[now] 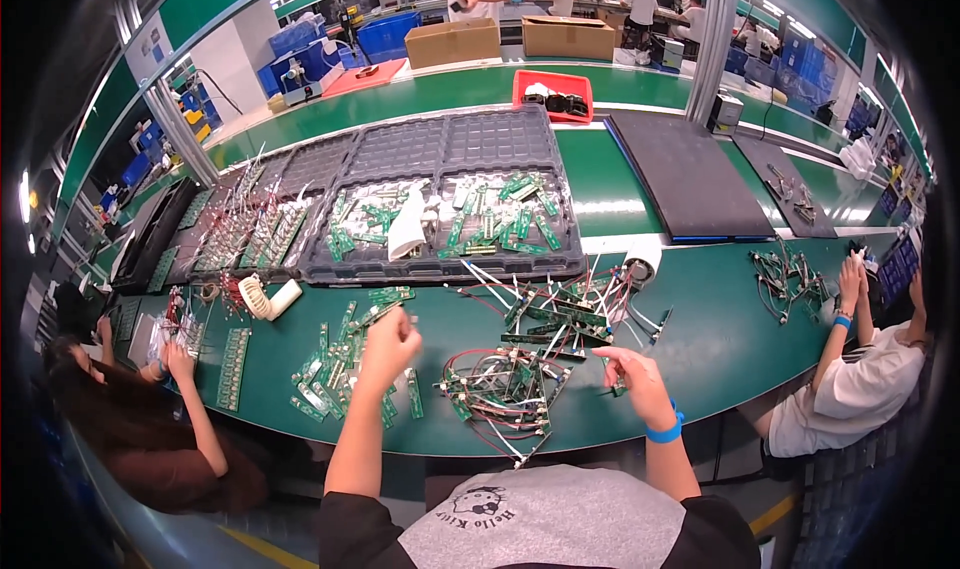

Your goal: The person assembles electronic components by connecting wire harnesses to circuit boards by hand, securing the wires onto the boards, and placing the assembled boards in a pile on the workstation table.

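Observation:
My left hand is closed over the loose pile of small green circuit boards, with a narrow board showing at its fingertips. My right hand, a blue band at its wrist, is curled with the index finger reaching left. A bit of a small green board shows under its fingers; most of it is hidden. Between my hands lies a tangle of boards with red, black and white wires. Behind it is a second wired heap.
Black plastic trays at the back hold many boards and a white piece. Tape rolls, a red bin and a black panel stand around. Co-workers sit close at left and right.

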A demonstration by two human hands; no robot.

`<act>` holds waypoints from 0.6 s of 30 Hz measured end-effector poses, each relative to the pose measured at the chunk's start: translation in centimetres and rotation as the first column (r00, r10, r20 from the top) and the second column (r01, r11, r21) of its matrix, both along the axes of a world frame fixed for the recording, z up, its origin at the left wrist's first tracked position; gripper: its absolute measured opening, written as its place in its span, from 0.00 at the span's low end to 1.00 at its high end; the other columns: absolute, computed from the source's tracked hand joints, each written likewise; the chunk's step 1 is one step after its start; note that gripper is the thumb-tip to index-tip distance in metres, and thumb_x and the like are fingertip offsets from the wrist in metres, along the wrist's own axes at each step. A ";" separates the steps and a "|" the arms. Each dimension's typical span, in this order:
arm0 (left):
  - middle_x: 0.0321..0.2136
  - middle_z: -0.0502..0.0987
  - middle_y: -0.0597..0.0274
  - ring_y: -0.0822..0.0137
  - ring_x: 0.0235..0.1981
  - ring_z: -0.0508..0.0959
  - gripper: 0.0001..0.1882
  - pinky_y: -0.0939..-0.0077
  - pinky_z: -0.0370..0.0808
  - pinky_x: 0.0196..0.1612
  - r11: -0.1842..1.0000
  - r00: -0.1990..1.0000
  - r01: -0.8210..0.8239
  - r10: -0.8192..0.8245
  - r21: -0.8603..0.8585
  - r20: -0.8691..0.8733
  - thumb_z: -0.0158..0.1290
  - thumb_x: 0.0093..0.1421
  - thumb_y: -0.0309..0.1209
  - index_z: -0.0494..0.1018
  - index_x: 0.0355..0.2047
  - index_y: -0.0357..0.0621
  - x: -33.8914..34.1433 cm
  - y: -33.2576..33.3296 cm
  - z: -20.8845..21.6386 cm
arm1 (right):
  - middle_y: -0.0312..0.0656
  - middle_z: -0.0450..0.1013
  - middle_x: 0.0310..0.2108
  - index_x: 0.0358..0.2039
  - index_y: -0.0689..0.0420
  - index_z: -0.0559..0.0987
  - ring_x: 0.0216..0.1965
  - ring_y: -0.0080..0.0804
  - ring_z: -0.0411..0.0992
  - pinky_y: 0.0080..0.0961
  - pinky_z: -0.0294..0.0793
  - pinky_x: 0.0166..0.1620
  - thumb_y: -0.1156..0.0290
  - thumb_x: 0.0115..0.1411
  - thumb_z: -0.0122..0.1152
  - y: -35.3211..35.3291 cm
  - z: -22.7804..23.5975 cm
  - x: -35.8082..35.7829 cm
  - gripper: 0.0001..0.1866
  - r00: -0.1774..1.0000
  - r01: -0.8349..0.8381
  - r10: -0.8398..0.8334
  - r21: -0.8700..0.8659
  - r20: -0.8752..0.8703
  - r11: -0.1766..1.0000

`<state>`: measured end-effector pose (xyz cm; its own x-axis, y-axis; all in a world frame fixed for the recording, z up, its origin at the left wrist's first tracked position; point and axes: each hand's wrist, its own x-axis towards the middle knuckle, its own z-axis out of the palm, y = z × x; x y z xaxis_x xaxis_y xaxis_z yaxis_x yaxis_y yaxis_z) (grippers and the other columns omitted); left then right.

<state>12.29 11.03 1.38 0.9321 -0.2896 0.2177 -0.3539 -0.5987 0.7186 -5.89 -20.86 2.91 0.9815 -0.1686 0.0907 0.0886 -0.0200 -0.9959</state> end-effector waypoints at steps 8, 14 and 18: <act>0.21 0.69 0.66 0.81 0.18 0.68 0.12 0.87 0.65 0.18 0.737 0.706 0.361 -0.616 -0.572 -0.348 0.52 0.53 0.22 0.60 0.33 0.39 -9.2 -10.2 3.7 | 0.28 0.63 0.19 0.36 0.62 0.75 0.21 0.14 0.57 0.12 0.58 0.24 0.71 0.59 0.49 1.5 -1.0 -0.9 0.10 0.994 0.001 0.015 0.140 -0.108 0.990; 0.20 0.70 0.67 0.81 0.17 0.69 0.11 0.86 0.66 0.20 0.748 0.714 0.339 -0.600 -0.571 -0.362 0.50 0.55 0.25 0.63 0.37 0.35 -10.4 -13.2 2.8 | 0.34 0.66 0.26 0.35 0.66 0.75 0.26 0.17 0.61 0.14 0.62 0.30 0.73 0.58 0.48 2.2 0.9 -0.3 0.10 0.997 -0.072 0.068 -0.093 -0.043 0.993; 0.23 0.71 0.67 0.82 0.19 0.69 0.13 0.88 0.67 0.22 0.730 0.690 0.331 -0.619 -0.598 -0.375 0.51 0.54 0.24 0.66 0.40 0.34 -10.4 -13.7 2.4 | 0.34 0.65 0.27 0.35 0.66 0.74 0.28 0.18 0.62 0.15 0.62 0.32 0.74 0.58 0.47 1.7 0.0 -0.2 0.10 0.993 -0.091 0.094 0.038 -0.073 0.995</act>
<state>1.87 -2.65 3.74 0.6876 -0.7258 -0.0217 0.0201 -0.0109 0.9997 -6.10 -19.11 2.96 0.9968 -0.0789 0.0124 0.0140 0.0195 -0.9997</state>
